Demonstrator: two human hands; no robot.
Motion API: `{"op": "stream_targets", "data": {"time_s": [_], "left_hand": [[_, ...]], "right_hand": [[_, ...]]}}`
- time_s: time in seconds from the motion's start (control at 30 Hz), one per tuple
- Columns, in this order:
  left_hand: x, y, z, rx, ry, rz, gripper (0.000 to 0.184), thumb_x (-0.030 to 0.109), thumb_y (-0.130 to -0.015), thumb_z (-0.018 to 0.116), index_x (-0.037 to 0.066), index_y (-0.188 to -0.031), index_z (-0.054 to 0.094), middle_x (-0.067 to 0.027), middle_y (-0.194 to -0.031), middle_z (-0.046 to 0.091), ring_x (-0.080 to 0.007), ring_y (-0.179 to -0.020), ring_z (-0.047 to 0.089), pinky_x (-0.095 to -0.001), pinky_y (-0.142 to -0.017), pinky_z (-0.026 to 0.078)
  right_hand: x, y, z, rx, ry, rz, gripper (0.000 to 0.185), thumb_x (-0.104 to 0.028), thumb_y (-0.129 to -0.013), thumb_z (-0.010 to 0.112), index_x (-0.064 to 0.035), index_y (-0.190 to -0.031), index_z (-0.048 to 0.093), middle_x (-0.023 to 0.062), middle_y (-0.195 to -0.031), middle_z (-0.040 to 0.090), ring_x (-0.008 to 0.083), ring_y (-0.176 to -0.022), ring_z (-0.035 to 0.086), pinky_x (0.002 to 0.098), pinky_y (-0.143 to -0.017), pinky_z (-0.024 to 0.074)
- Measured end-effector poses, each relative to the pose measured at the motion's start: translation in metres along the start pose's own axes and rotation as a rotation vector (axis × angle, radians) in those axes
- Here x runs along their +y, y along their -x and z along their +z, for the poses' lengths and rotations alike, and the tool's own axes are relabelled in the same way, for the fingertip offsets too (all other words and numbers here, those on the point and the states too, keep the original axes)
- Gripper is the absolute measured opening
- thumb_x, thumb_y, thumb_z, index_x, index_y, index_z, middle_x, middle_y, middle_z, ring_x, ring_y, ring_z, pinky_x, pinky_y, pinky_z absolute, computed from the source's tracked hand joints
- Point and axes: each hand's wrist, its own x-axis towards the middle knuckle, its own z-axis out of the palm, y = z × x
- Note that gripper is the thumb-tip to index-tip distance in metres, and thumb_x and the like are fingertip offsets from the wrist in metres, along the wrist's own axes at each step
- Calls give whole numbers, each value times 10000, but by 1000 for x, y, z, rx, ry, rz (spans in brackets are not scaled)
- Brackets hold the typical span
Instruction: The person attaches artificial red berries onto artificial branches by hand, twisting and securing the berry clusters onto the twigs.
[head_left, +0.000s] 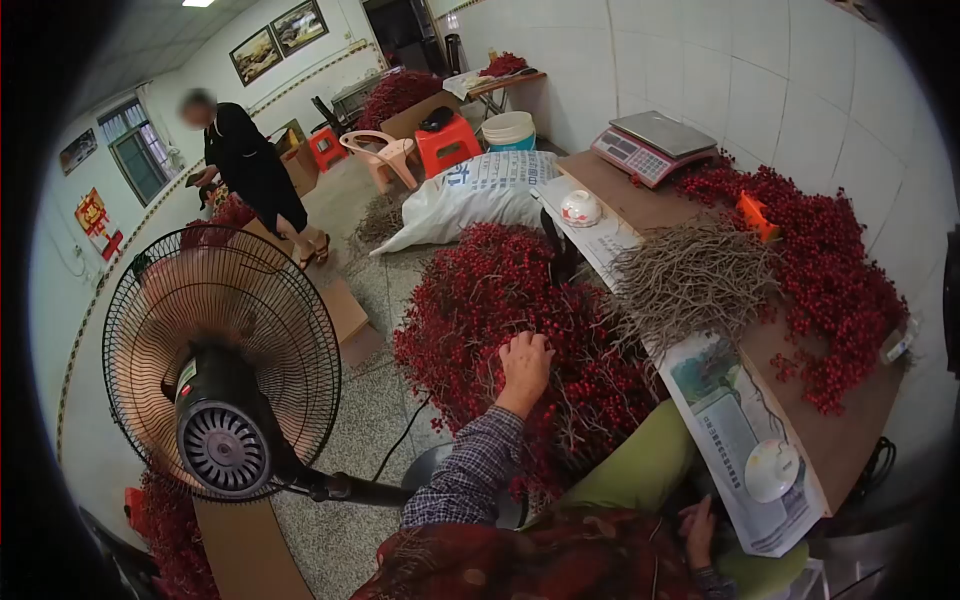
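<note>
My left hand [525, 372] reaches onto a large heap of red-berry branches [480, 300] in front of my knees. Its fingers are curled into the twigs and look closed on some berry branches; the fingertips are partly hidden. Low by my lap, beside the table edge, my right hand [697, 528] is loosely bent with its fingers somewhat apart, and nothing shows in it. A pile of bare brown stems [695, 270] lies on the narrow table to the right, next to more red berry sprigs [825, 280].
A black standing fan [222, 365] is close on my left. The table carries a scale [655, 145], an orange tool [757, 215], a bowl [580, 208] and a white dish [772, 470]. Behind the heap lies a white sack [475, 195]. Another person [245, 165] stands at the back left.
</note>
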Motion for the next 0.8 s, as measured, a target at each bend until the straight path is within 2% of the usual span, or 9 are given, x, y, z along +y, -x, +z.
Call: {"op": "stream_targets", "data": {"time_s": [0.17,0.3,0.4,0.5,0.57,0.63,0.67,0.73,0.8], "left_hand": [[25,-5,-29,74,91,19,380,211,-817,714,97,-1157,589,-90,-1141,562,-267,-1069,528,-446,-907,380],[42,-13,-58,208,326,166,290,166,-809,717,73,-1068,624,-94,-1096,589,-267,-1052,548,-419,-912,384],[58,-16,-88,238,452,311,168,133,-813,710,51,-950,658,-99,-1040,608,-266,-1016,564,-411,-900,396],[81,-16,-130,354,519,360,124,126,-782,725,42,-859,677,-114,-1044,620,-282,-1010,569,-412,-890,409],[96,-19,-176,470,490,444,190,175,-753,745,42,-878,694,-153,-1094,608,-321,-1059,553,-418,-914,414],[114,-18,-237,597,487,550,276,259,-741,745,35,-898,708,-198,-1134,581,-359,-1098,534,-420,-944,413],[115,-15,-262,704,379,684,319,330,-876,603,36,-930,716,-232,-1285,493,-377,-1199,499,-440,-959,435],[117,-18,-306,997,396,867,487,491,-941,480,56,-1003,691,-226,-1331,447,-389,-1230,477,-477,-952,447],[116,47,-395,840,465,934,507,529,-947,450,90,-1035,689,-188,-1360,432,-379,-1241,471,-515,-985,415]], "right_hand": [[16,-4,5,-18,-84,-205,531,-452,-1025,352,-13,-887,616,2,-567,488,89,-484,452,248,-464,367],[-38,39,12,-74,-173,-278,466,-405,-1028,371,-13,-950,612,1,-611,511,90,-534,484,239,-500,387],[-63,55,2,-8,5,-431,359,-300,-1013,432,-7,-918,615,13,-626,543,86,-546,502,240,-514,400],[-89,63,-15,27,127,-415,242,-232,-931,548,-4,-918,626,95,-773,628,176,-693,601,301,-655,479],[-145,90,-20,-64,633,-939,398,-354,-830,673,-39,-1073,651,182,-1061,618,300,-980,598,402,-865,463],[-224,125,-15,-30,857,-973,492,-272,-646,797,-86,-1082,668,242,-1307,490,410,-1221,459,486,-1014,364],[-255,134,-16,-2,840,-1099,487,-236,-594,835,-86,-1033,685,242,-1363,443,448,-1238,439,526,-1005,366],[-314,160,-21,66,812,-1216,460,-277,-615,832,-87,-1014,707,245,-1420,385,433,-1303,392,537,-1057,321],[-370,182,-29,102,1012,-1431,477,-437,-751,756,-165,-1131,666,296,-1501,217,504,-1350,294,610,-1050,287]]}}
